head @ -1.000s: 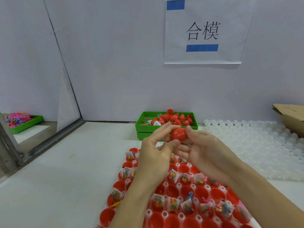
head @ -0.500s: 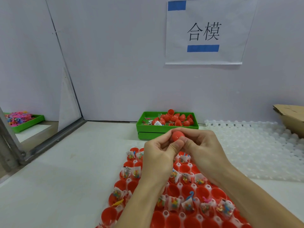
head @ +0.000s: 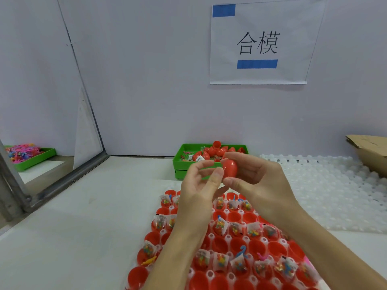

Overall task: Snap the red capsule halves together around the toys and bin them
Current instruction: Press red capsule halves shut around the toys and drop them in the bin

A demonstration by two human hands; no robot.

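A closed red capsule (head: 230, 168) is pinched between the thumb and fingers of my right hand (head: 254, 185), held above the table in front of the green bin (head: 178, 163). My left hand (head: 199, 192) is just left of the capsule with its fingers relaxed and apart, the thumb tip close to the capsule and holding nothing. The bin holds several red capsules (head: 211, 152). Below my hands lies a white tray (head: 209, 275) of red capsule halves (head: 234, 216), many holding small bagged toys (head: 219, 226).
A white empty cell tray (head: 335, 185) lies to the right, with a cardboard box (head: 370, 153) behind it. At far left, past a metal frame (head: 62, 181), a green tray holds pink toys (head: 21, 152). A paper sign (head: 259, 42) hangs on the back wall.
Both hands pressed the capsule together before. Now my left hand has let go and opened, and my right hand holds the capsule alone, slightly right and nearer the bin.
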